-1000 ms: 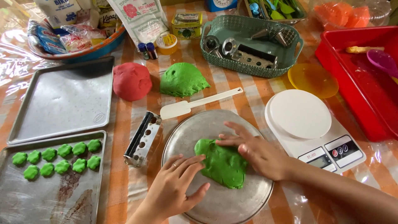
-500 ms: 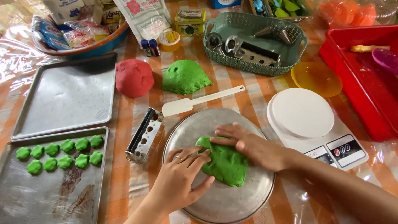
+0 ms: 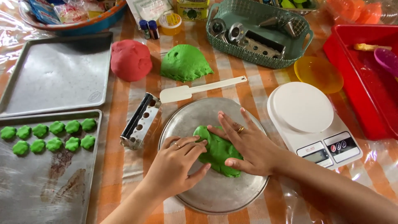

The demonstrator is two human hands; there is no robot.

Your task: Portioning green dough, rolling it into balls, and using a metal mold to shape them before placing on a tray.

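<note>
Both hands are flat on a lump of green dough (image 3: 217,153) sitting in the middle of a round metal plate (image 3: 215,195). The left hand (image 3: 176,168) presses in from 8 o'clock, fingers together and lying flat on the dough's edge. The right hand (image 3: 248,145) covers it from 3 o'clock, fingers spread, palm down, no pinching.

At 12 o'clock of the plate there's a white spatula (image 3: 199,89), more green dough (image 3: 184,62) and a red ball (image 3: 130,59). A kitchen scale (image 3: 309,118) sits at 3 o'clock, and a tray of small green cookies (image 3: 47,135) at 9. The table has an orange checked cloth (image 3: 124,170) under clear plastic.
</note>
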